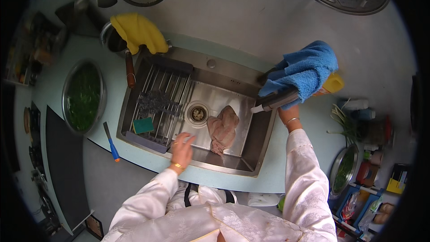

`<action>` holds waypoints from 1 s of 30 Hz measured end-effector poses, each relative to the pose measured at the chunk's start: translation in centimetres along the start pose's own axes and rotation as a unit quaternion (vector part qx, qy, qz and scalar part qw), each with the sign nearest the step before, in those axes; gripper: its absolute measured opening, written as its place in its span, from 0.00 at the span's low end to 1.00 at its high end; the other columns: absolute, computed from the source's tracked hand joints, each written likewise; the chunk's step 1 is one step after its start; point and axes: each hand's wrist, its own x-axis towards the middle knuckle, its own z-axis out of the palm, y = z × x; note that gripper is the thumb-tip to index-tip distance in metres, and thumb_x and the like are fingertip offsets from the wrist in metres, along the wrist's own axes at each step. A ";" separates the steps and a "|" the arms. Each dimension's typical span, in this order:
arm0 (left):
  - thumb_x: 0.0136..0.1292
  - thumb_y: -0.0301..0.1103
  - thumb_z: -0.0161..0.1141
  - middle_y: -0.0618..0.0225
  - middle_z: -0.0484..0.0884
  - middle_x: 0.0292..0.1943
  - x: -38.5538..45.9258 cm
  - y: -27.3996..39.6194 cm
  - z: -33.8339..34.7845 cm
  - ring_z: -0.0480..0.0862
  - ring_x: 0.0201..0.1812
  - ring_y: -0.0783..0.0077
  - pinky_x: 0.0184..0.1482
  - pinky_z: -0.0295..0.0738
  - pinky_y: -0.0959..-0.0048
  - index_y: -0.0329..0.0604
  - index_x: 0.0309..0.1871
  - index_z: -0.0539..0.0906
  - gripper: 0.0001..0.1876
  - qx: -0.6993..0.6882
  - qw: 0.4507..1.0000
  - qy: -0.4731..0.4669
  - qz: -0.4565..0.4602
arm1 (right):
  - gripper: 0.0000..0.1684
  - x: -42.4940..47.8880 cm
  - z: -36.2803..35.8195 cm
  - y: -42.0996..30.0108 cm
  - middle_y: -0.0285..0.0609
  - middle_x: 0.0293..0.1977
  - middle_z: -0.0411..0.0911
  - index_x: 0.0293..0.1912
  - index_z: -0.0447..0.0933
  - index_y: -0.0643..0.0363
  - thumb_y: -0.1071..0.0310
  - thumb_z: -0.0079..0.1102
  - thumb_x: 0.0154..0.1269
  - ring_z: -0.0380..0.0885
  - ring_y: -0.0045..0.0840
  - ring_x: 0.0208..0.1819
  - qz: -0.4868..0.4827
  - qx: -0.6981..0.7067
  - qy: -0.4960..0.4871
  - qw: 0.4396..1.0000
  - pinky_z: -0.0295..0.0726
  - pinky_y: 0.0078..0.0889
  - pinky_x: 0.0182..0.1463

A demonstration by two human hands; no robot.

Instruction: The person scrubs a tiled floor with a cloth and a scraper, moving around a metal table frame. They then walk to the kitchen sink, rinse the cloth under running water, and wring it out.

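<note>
My left hand (182,149) hovers over the sink's front edge with its fingers apart and nothing in it. Beyond it is the stainless steel sink (265,144). A limp pinkish-brown piece (223,129), either raw meat or a wet cloth, lies on the basin floor right of the drain strainer (198,113), which holds pale bits. My right hand (289,113) reaches to the sink's right rim, under a blue towel (302,70). The towel drapes over a dark faucet-like fitting (278,101) with a white tip. My right fingers are hidden, so their grip does not show.
A drying rack (174,89) across the sink's left side carries a steel scourer (153,102) and a green sponge (143,125). Leafy greens soak in a metal basin (102,107). A blue-handled knife (111,143) lies near the counter edge. A yellow cloth (136,32) hangs behind a wooden-handled pot (116,42).
</note>
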 end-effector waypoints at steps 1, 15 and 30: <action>0.46 0.22 0.53 0.57 0.71 0.49 0.8 0.6 2.5 0.70 0.54 0.54 0.55 0.65 0.60 0.42 0.50 0.76 0.23 -0.043 0.998 -0.036 -0.017 | 0.17 0.1 0.5 0.8 0.49 0.48 0.75 0.48 0.73 0.60 0.68 0.48 0.58 0.69 0.44 0.53 0.001 0.015 -0.005 1.000 0.65 0.41 0.58; 0.57 0.42 0.57 0.54 0.79 0.42 5.1 2.9 18.0 0.79 0.43 0.53 0.51 0.72 0.64 0.41 0.55 0.72 0.24 -0.191 0.906 -0.171 -0.337 | 0.22 -8.9 8.9 -6.6 0.42 0.50 0.74 0.55 0.70 0.59 0.80 0.51 0.59 0.73 0.27 0.53 0.131 0.329 -0.229 0.907 0.71 0.25 0.54; 0.49 0.20 0.57 0.65 0.69 0.45 7.3 4.4 10.7 0.70 0.47 0.72 0.50 0.67 0.75 0.40 0.45 0.69 0.18 -0.447 0.838 0.085 -0.302 | 0.09 -2.7 11.3 -11.5 0.37 0.39 0.77 0.43 0.73 0.57 0.69 0.56 0.61 0.76 0.24 0.40 0.369 0.756 -0.118 0.527 0.77 0.25 0.38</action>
